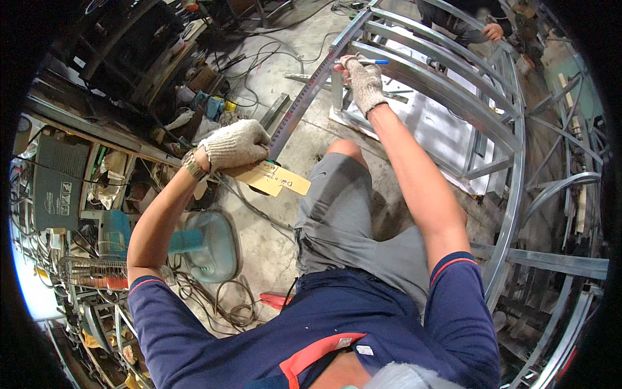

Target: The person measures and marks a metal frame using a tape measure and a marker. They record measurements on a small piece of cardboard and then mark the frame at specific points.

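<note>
A tape measure's blade (pixel 300 104) stretches along a grey metal tube from my left hand toward my right. My left hand (pixel 236 144), in a knitted white work glove, is closed at the near end of the blade; the tape's case is mostly hidden. Yellow paper pieces with handwriting (pixel 275 179) stick out below that hand. My right hand (pixel 364 83), gloved too, grips a pen (pixel 377 62) with a blue end. It rests by the far part of the tube, beside a welded metal frame (pixel 447 81) with curved bars.
Another person's hand (pixel 493 31) touches the frame at the far right. A teal pedestal fan (pixel 204 245) lies on the left among coiled cables (pixel 227 305). Cluttered shelving (pixel 97 139) lines the left side. White sheets (pixel 431 110) lie beneath the frame.
</note>
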A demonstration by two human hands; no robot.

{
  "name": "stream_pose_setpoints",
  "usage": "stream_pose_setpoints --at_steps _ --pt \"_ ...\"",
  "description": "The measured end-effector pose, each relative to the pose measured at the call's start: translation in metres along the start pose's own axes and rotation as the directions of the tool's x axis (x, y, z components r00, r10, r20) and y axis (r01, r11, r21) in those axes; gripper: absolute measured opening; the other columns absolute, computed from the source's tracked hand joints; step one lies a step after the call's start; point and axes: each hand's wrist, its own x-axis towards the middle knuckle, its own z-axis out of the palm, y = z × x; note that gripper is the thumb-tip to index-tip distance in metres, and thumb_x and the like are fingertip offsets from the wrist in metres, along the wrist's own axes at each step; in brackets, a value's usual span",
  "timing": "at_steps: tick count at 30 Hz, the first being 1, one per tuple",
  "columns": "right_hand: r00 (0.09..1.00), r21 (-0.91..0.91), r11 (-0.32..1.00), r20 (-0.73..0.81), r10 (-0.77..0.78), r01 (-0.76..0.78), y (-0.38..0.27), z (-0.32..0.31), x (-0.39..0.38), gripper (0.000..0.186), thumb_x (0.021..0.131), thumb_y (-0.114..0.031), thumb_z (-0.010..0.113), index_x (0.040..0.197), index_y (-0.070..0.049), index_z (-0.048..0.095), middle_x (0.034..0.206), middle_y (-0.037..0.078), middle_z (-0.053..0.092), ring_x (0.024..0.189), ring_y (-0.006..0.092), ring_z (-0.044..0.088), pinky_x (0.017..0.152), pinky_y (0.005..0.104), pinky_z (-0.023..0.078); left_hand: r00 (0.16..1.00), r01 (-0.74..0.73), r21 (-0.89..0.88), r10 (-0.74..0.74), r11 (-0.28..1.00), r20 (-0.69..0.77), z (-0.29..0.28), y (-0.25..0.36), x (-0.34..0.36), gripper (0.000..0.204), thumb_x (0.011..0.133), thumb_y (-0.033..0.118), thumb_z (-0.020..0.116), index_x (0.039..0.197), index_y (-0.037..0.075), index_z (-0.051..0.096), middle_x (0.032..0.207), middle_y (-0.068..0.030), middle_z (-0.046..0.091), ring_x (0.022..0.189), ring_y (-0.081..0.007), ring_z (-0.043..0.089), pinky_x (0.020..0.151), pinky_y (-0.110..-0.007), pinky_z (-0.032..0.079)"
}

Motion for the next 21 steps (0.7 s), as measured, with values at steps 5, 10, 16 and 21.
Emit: stream_pose_setpoints --at_steps 5,10,16,21 --pt "0.986 0.190 0.976 -0.104 0.130 -0.108 0.025 0.011 0.002 0.017 0.094 -0.025 0.068 0.100 -0.008 0.070 0.088 0.008 0.076 0.081 0.0168 0.072 0.067 0.0357 0.059 0.999 -0.038 0.014 0.038 0.999 0.002 0.000 0.000 0.002 0.033 0.082 0.025 0.060 0.096 -0.002 0.071 0.077 -0.0264 0.065 0.067 -0.0349 0.068 0.068 -0.044 0.053" --pt "0.983 0.207 0.974 -0.136 0.119 -0.089 0.034 0.015 -0.001 0.015 0.095 -0.023 0.069 0.097 -0.008 0.069 0.088 0.010 0.076 0.079 0.0184 0.074 0.063 0.0329 0.056 1.000 -0.025 0.060 0.024 0.998 0.011 -0.004 0.007 0.000 0.031 0.083 0.023 0.063 0.097 -0.003 0.071 0.078 -0.0244 0.067 0.067 -0.0310 0.067 0.068 -0.041 0.053" --pt "0.986 0.077 0.995 -0.150 0.072 -0.061 0.037 0.018 -0.003 0.018 0.095 -0.024 0.070 0.098 -0.006 0.071 0.088 0.008 0.076 0.077 0.0166 0.073 0.066 0.0308 0.054 1.000 -0.021 0.020 0.021 1.000 -0.021 -0.004 0.013 -0.003 0.032 0.082 0.024 0.063 0.093 -0.004 0.071 0.077 -0.0251 0.065 0.066 -0.0335 0.066 0.068 -0.042 0.053" --pt "0.989 0.064 0.998 -0.147 0.028 -0.019 0.041 0.018 -0.002 0.021 0.094 -0.026 0.071 0.096 -0.005 0.072 0.088 0.007 0.076 0.081 0.0168 0.074 0.071 0.0317 0.055 1.000 0.028 0.017 -0.029 0.999 0.011 -0.004 0.015 -0.002 0.031 0.084 0.023 0.067 0.101 -0.003 0.074 0.082 -0.0192 0.072 0.071 -0.0242 0.070 0.071 -0.037 0.055"
